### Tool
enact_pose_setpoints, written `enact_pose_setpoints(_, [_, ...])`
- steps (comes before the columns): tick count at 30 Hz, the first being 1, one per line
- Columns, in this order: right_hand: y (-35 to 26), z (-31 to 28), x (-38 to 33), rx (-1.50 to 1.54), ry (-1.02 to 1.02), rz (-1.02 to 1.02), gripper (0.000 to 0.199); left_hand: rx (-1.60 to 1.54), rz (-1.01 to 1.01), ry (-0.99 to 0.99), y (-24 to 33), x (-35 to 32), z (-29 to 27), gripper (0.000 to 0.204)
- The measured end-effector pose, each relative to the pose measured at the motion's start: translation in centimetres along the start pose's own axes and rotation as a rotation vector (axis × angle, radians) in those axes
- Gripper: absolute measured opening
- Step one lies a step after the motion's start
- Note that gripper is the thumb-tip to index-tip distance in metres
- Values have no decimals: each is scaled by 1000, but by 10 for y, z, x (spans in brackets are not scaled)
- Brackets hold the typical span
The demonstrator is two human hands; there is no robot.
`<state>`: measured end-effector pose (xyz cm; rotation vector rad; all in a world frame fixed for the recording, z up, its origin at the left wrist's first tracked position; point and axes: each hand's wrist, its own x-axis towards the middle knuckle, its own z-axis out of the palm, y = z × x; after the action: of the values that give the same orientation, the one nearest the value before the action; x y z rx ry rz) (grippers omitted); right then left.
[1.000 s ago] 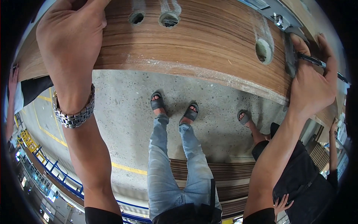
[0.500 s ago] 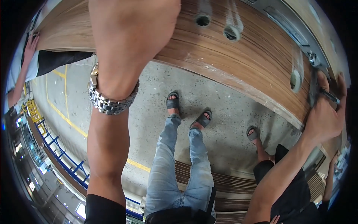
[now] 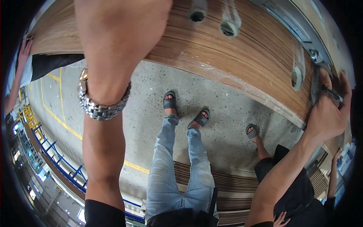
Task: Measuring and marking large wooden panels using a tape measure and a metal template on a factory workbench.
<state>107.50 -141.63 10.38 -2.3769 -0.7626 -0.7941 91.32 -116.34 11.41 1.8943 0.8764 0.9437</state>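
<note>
A brown wood-grain panel (image 3: 211, 51) spans the top of the view, with round holes and whitish streaks in its face. My left hand (image 3: 121, 34), a metal-link watch on its wrist, reaches over the panel. Its fingers run out of view at the top, so whether they grip anything is hidden. At the panel's right end, my right hand (image 3: 328, 113) is closed around a dark pen-shaped tool (image 3: 332, 94). A flat grey piece (image 3: 315, 85) shows beside its thumb; I cannot tell whether it belongs to that tool. Just beyond lies a metal plate (image 3: 293, 28) with a small fitting.
Another person's hand (image 3: 25, 47) rests at the panel's left end. A second person in black (image 3: 298, 189) is at the lower right. Striped boards (image 3: 234, 185) lie stacked behind my legs. A blue metal frame (image 3: 62, 162) and a yellow rack (image 3: 29, 116) are at the left.
The whole view has shifted slightly, with the panel and my left hand appearing a little further left and up. My right hand keeps its hold at the panel's right end.
</note>
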Motion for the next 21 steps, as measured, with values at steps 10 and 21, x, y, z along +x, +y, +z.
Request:
enact_pose_setpoints(10, [-18, 0, 0, 6, -35, 99, 37, 74, 66, 32, 8, -5, 3, 11])
enact_pose_setpoints(21, [-23, -1, 3, -44, -18, 124, 37, -19, 9, 24, 16, -7, 5, 17])
